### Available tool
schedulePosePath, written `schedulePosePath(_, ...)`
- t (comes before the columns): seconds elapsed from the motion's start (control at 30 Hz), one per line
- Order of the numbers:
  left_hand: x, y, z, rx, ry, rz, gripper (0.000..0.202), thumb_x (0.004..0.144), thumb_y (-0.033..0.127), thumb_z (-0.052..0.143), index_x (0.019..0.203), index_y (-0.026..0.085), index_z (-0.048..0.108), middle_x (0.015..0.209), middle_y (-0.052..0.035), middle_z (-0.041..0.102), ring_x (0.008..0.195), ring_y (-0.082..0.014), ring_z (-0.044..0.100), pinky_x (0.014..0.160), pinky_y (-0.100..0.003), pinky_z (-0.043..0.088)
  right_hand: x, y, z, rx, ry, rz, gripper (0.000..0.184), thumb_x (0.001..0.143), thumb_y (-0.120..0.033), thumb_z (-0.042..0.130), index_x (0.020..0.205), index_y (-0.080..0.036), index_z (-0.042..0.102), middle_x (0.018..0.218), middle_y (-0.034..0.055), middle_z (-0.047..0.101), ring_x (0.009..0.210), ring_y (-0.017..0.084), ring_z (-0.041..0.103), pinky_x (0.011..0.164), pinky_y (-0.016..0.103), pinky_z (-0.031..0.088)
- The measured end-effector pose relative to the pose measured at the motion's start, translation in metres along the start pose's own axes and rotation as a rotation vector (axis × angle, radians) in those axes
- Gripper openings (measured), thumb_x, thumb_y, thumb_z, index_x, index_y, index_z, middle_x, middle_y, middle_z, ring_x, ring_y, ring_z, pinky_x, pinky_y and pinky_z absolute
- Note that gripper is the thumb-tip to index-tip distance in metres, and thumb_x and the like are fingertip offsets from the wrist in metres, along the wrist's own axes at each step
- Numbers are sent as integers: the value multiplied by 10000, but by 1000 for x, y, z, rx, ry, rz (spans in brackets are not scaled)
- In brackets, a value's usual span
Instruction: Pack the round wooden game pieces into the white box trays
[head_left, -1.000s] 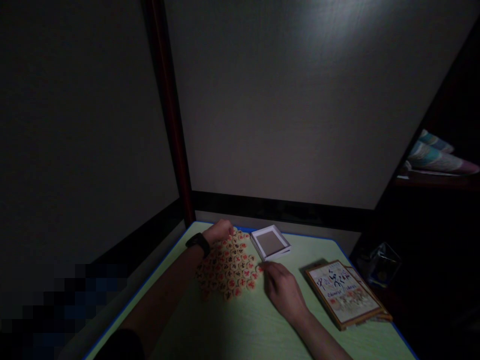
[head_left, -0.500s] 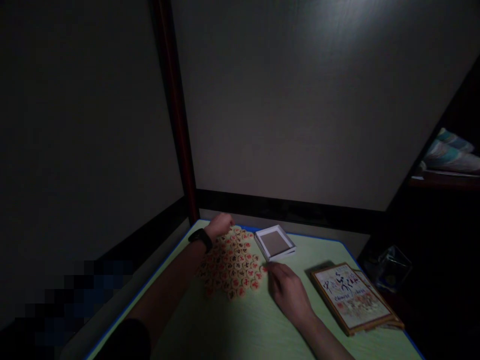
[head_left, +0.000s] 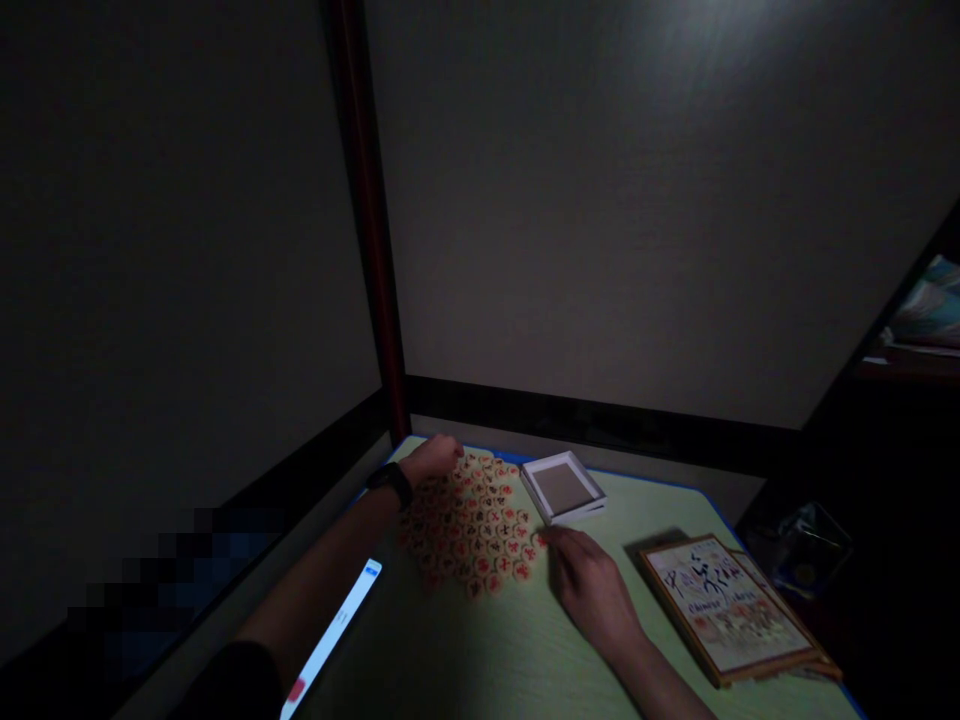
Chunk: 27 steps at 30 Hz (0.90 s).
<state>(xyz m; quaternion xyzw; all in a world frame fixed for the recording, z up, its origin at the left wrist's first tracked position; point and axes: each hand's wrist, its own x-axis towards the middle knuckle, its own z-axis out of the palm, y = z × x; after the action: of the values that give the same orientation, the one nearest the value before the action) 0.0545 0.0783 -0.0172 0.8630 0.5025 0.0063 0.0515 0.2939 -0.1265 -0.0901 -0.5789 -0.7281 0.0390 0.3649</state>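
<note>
Round wooden Chinese chess pieces (head_left: 484, 530), marked in red and black, lie in a close cluster on the pale green table (head_left: 517, 660). My left hand (head_left: 439, 456), with a dark band on its wrist, is at the far left edge of the cluster. Its fingers are curled and closed; what they hold, if anything, is hidden. At the cluster's right side is my right hand (head_left: 592, 585), its fingers closed together with the tips on a red-marked Chinese chess piece (head_left: 539, 540).
Behind my right hand sits a shallow white open box (head_left: 566, 488). A Chinese chess box (head_left: 724, 605) lies at the right. A lit phone screen (head_left: 334, 638) shows beside my left forearm. Walls (head_left: 592, 240) meet behind the table, and a clear bag (head_left: 810, 550) is beyond its right edge.
The lit phone screen now shows beside my left forearm. The view has shifted slightly, so the table things appear further right. My left hand has moved slightly left relative to the pieces.
</note>
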Motion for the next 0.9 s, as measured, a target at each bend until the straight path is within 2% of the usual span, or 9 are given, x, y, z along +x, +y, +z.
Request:
schedulePosePath(0.23,8,8,4,-13,14,36,502,771,44,483,1198,202,696,1211,-115,707,1096,-211,668,920,-260,492,0,0,0,-14,-23,-7,398,835,-63,406,1072,-156,712,1094,114,734,1010,243,681,922,384,551)
schedulePosePath(0.47,10,18,3,-14,-12,135,471,744,48,494,1102,223,744,1143,-74,741,1073,-199,676,923,-241,488,0,0,1,6,5,6,399,806,-48,438,1045,-187,726,1087,97,738,997,225,683,904,360,550)
schedulePosePath(0.9,9,26,2,-48,30,70,440,819,65,449,1130,180,738,1192,-76,721,1110,-190,661,971,-237,476,1,-2,0,-16,-4,-4,394,823,-55,424,1053,-176,721,1088,104,737,997,234,681,907,368,546)
